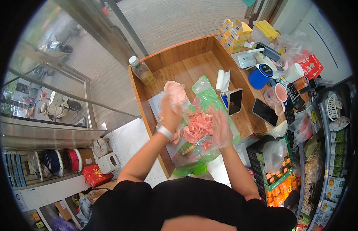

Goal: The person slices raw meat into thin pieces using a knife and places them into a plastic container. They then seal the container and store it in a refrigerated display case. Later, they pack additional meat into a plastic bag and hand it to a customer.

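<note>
My left hand [171, 114], in a clear plastic glove and blurred, is over the left side of the work spot, beside a cupped pink piece with a pale rim [175, 91] that looks like thick peel. Thin pink scraps [198, 124] lie heaped on a green plastic bag [209, 99]. Along the right of this heap is my right hand [222, 128], also gloved and blurred. Whether either hand grips anything is unclear. A knife with a wooden handle [189, 149] and a curved metal blade lies at the heap's near edge. White paper [156, 104] shows under the left side.
A wooden tray-like counter [184, 65] with raised sides surrounds the work. A bottle of yellowish liquid [144, 73] stands at its left corner. A propped phone [235, 101] and tissue roll [223, 80] are right. Further right are a phone [265, 112], pink mug [275, 93] and blue container [260, 76].
</note>
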`<state>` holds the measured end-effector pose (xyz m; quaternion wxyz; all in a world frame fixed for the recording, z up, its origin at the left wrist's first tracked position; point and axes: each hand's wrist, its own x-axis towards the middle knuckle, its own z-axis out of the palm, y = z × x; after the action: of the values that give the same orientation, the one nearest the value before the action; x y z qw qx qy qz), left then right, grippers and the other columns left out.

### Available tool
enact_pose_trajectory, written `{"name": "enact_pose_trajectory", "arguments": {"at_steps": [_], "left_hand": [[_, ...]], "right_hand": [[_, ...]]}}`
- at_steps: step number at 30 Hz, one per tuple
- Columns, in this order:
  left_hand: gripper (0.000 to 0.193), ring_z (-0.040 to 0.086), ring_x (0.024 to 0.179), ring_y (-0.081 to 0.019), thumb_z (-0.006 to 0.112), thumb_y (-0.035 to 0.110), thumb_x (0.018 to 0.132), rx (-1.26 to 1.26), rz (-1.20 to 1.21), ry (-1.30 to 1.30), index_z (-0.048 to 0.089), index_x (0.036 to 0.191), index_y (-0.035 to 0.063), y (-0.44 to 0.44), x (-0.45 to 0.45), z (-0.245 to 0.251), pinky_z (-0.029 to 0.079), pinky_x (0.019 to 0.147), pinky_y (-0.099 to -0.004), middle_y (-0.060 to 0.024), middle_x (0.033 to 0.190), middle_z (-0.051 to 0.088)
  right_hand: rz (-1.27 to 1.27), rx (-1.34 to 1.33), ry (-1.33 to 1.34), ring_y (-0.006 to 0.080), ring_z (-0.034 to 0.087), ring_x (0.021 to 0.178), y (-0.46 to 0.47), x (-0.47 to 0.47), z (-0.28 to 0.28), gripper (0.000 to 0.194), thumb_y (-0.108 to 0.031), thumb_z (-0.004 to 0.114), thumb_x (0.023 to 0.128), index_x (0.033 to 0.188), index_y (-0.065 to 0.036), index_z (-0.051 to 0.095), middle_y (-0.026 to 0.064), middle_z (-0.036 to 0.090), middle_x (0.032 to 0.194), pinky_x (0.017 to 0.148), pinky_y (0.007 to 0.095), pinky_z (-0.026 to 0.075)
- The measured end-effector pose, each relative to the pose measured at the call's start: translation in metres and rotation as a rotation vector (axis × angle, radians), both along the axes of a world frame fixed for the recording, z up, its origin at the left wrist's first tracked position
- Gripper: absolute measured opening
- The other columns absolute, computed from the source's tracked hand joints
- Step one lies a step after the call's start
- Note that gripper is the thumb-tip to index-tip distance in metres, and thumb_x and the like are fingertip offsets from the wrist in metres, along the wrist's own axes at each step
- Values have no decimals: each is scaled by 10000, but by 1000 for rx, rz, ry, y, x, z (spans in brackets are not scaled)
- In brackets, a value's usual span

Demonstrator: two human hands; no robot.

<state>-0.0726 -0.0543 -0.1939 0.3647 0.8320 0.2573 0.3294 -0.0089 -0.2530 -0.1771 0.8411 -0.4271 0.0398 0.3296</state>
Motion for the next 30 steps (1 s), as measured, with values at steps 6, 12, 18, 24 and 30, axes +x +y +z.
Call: {"name": "enact_pose_trajectory", "arguments": {"at_steps": [6, 12, 18, 24, 30], "left_hand": [[258, 545, 1001, -276, 582, 155, 859, -1081, -3, 398, 531, 987, -64, 116, 25, -44, 454, 869, -367, -170, 1064, 549], [256, 570, 993, -241, 450, 150, 903, -1560, -265, -136, 512, 1068, -35, 11, -4, 21, 468, 873, -364, -126, 1096, 576], [335, 534, 1056, -226, 434, 234, 927, -1629, -350, -473, 505, 1157, 0, -45, -12, 33, 441, 905, -340, -109, 1129, 567], [499, 507, 1106, -248, 435, 409, 928, -1435, -327, -161, 467, 1234, 16, -42, -17, 27, 393, 976, -375, -130, 1183, 531], [672, 407, 1198, -347, 302, 577, 913, -2046, -253, -436, 344, 1356, 73, -46, -16, 54, 309, 1034, -474, -178, 1243, 457]], "right_hand": [[205, -587, -519, 206, 518, 1136, 10, -15, 10, 471, -323, 600, 865, 1226, -35, 508, 113, 539, 1235, 945, 318, 399], [229, -906, -1171, 296, 605, 884, 66, -16, 36, 413, -290, 657, 777, 1064, -6, 566, 158, 616, 984, 823, 404, 448], [176, -1047, -1526, 312, 584, 797, 62, -11, 62, 171, -173, 596, 740, 854, -44, 594, 128, 611, 817, 746, 453, 432], [94, -732, -1830, 263, 584, 786, 32, -34, 69, 128, -133, 590, 720, 842, -99, 610, 68, 621, 827, 737, 421, 426], [170, -633, -1725, 234, 586, 804, 15, -51, 66, 152, -131, 589, 725, 870, -120, 633, 30, 632, 857, 766, 405, 413]]}}
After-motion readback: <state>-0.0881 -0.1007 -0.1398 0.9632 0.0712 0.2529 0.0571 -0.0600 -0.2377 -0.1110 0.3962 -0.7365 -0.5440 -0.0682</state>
